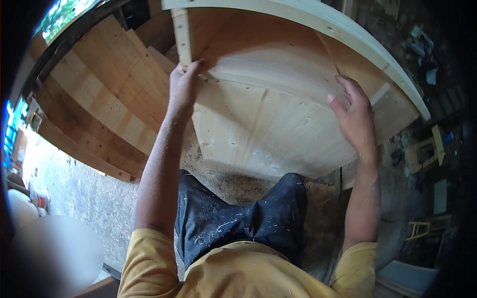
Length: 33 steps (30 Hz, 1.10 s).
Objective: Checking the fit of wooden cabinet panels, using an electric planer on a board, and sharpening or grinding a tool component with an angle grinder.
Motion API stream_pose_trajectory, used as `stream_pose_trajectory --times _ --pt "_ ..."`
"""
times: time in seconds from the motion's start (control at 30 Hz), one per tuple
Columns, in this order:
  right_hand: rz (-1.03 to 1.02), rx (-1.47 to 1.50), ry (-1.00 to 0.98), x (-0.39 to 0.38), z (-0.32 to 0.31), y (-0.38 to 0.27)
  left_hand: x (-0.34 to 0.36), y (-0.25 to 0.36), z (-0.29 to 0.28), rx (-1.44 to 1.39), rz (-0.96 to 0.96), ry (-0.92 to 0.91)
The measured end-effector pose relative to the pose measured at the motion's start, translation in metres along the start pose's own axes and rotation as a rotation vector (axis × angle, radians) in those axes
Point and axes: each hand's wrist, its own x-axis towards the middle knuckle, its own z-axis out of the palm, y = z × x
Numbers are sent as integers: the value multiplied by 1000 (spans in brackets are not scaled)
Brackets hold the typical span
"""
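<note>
A large pale wooden cabinet-like box (248,129) stands in front of me, its upper part an open hollow framed by a light strip (298,20) with screw holes. A short upright batten (182,39) forms the frame's left side. My left hand (184,89) is closed round the corner where this batten meets the panel's edge, thumb on the inner side; its other fingers are mostly hidden. Over the right part of the panel, my right hand (354,116) is empty, with thumb and forefinger apart and curved. Whether it touches the wood I cannot tell.
Large joined wooden boards (99,94) lean at the left. Dusty concrete floor (99,198) shows below them. White rounded containers (22,208) stand at the far left. A small wooden frame (423,155) and a yellowish stool-like piece (418,230) are at the dim right.
</note>
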Motion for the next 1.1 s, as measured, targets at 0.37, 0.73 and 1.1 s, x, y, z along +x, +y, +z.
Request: stream_pose_trajectory --times 0.37,0.73,1.1 --pt "444 -346 -290 113 51 57 0 -2 3 -1 121 -29" --pt "305 -249 -228 113 70 62 2 -10 0 104 104 17" --pt "305 -110 -270 106 66 50 -2 -5 -5 209 44 53"
